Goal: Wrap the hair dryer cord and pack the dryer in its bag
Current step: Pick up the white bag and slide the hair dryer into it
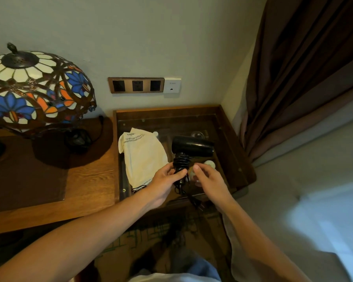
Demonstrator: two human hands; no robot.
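Beside wall, glass-topped table (228,139), bag (143,155)

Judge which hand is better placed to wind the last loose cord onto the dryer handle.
Right hand. The left hand already grips the dryer handle, steadying it. The right looks free beside the handle, near the loose cord trailing down to the plug.

Print on the bag only.
Cream cloth bag (143,155) carries several lines of dark lettering near its top, upside down from here and too small to read; the white wall plate (172,85) has a tiny unreadable mark.
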